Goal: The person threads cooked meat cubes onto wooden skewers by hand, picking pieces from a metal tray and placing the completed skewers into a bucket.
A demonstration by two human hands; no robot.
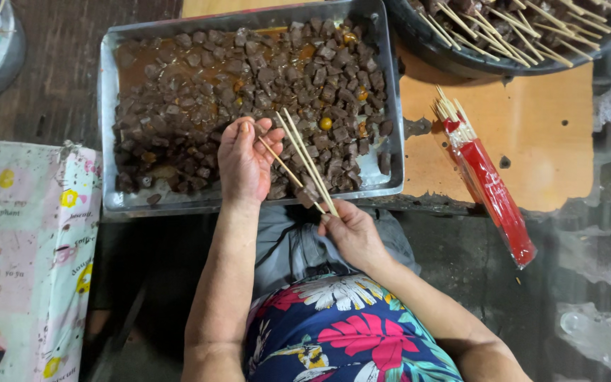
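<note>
Right hand (351, 230) clamped on bundle of bamboo skewers (305, 159), tips fanned over metal tray (249, 201) of brown meat cubes (263, 78). Left hand (245, 159) pinches single skewer (281, 164) above tray's near edge. Red skewer packet (493, 191) on bench (532, 120).

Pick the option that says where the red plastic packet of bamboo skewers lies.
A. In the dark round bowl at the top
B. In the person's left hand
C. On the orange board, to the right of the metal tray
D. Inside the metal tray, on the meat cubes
C: the red plastic packet of bamboo skewers lies on the orange board, right of the rectangular metal tray, apart from both hands.
</note>
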